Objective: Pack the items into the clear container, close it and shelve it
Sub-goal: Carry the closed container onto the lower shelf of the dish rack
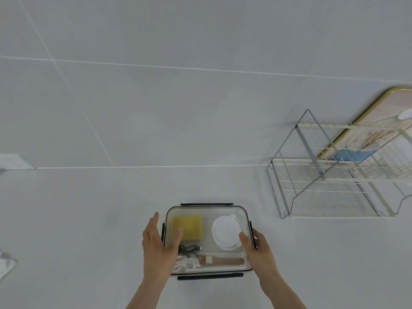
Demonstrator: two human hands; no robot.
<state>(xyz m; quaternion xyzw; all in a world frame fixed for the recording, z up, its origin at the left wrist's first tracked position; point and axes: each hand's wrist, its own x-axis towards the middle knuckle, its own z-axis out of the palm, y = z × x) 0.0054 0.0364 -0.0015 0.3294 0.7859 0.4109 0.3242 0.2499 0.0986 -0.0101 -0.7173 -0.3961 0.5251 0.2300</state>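
Note:
The clear container (207, 209) with dark clips sits on the white counter, its lid on top. Through it I see a yellow sponge (189, 226), a white round object (225, 230), a dark cable (189, 249), a wooden-handled tool (225, 261) and a white whisk-like piece (185, 264). My left hand (157, 244) lies flat on the container's left edge, thumb over the lid. My right hand (256, 246) grips the right edge at the side clip, thumb on the lid.
A two-tier wire shelf rack (316, 181) stands to the right against the tiled wall, with a blue item (350, 156) and a gold-rimmed tray (379, 121) behind it. A wall socket (13, 161) is at left; a white cloth (5, 264) lies at the left edge.

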